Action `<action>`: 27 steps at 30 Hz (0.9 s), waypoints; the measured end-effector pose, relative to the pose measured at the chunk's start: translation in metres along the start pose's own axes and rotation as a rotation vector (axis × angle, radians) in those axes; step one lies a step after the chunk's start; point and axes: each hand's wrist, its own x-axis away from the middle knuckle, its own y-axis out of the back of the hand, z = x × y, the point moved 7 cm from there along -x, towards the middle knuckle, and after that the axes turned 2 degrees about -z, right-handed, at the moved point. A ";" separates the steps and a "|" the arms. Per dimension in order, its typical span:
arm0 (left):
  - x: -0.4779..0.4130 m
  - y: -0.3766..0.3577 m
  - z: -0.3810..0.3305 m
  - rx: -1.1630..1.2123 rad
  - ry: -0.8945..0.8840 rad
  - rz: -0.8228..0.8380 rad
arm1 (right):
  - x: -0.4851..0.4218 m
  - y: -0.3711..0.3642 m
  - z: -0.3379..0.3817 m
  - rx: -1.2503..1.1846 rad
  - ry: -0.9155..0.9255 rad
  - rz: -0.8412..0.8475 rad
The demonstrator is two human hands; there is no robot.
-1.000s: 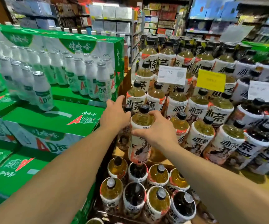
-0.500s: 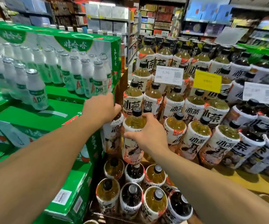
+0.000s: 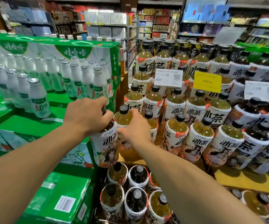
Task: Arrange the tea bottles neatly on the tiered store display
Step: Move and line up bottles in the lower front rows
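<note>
Head view, left hand (image 3: 88, 116) gripping dark bottle (image 3: 105, 147), right hand (image 3: 136, 128) gripping amber bottle (image 3: 122, 118)

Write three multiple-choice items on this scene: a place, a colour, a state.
1. Relative to the two white price tags, the yellow price tag sits: A) left of both B) between them C) right of both.
2. The cap of the pale tea bottle that the right hand grips is: A) red B) white C) black.
3. The left hand: A) hangs empty B) grips the top of a dark tea bottle C) makes an empty fist.
Answers: 1 B, a white tag shows on either side; 2 C, the cap shows black; 3 B, fingers curl over that bottle's neck.
</note>
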 end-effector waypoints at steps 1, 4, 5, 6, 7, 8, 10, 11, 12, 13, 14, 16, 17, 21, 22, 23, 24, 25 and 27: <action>0.001 0.000 -0.004 0.005 -0.018 0.001 | -0.003 -0.004 0.001 0.001 -0.004 0.010; 0.003 0.000 -0.006 0.009 -0.028 -0.007 | -0.010 -0.016 -0.001 0.000 -0.022 0.043; 0.004 -0.001 -0.005 0.019 -0.025 -0.011 | -0.012 -0.019 -0.003 0.001 -0.034 0.048; 0.004 -0.002 -0.005 0.029 -0.024 -0.016 | -0.014 -0.022 -0.005 0.003 -0.047 0.052; 0.005 -0.002 -0.005 0.037 -0.028 -0.026 | -0.016 -0.025 -0.007 0.002 -0.059 0.058; 0.005 -0.002 -0.005 0.043 -0.034 -0.037 | -0.017 -0.028 -0.007 0.002 -0.067 0.068; 0.003 -0.001 -0.008 0.058 -0.045 -0.057 | -0.021 -0.029 -0.005 0.018 -0.070 0.094; 0.003 0.000 -0.010 0.063 -0.046 -0.062 | -0.021 -0.028 -0.003 0.037 -0.068 0.105; 0.001 0.001 -0.012 0.067 -0.048 -0.064 | -0.022 -0.026 -0.002 0.059 -0.066 0.116; 0.000 0.002 -0.015 0.069 -0.052 -0.065 | -0.023 -0.025 -0.003 0.082 -0.063 0.129; 0.000 0.003 -0.018 0.074 -0.056 -0.066 | -0.023 -0.024 -0.004 0.105 -0.061 0.146; -0.002 0.004 -0.025 0.094 -0.061 -0.063 | -0.021 -0.021 -0.006 0.158 -0.047 0.180; -0.002 0.005 -0.029 0.107 -0.060 -0.058 | -0.020 -0.017 -0.008 0.187 -0.035 0.184; -0.003 0.008 -0.050 0.152 -0.076 -0.054 | -0.009 0.013 -0.009 0.231 0.059 0.186; -0.002 0.010 -0.056 0.163 -0.082 -0.055 | -0.003 0.024 -0.007 0.223 0.097 0.183; -0.001 0.012 -0.061 0.172 -0.085 -0.056 | 0.004 0.037 -0.005 0.203 0.129 0.178; -0.001 0.014 -0.067 0.176 -0.085 -0.055 | 0.013 0.050 -0.004 0.168 0.154 0.177; 0.000 0.015 -0.072 0.176 -0.087 -0.053 | 0.022 0.061 -0.004 0.117 0.175 0.194; 0.001 0.018 -0.088 0.165 -0.112 -0.044 | 0.043 0.081 -0.007 -0.002 0.230 0.313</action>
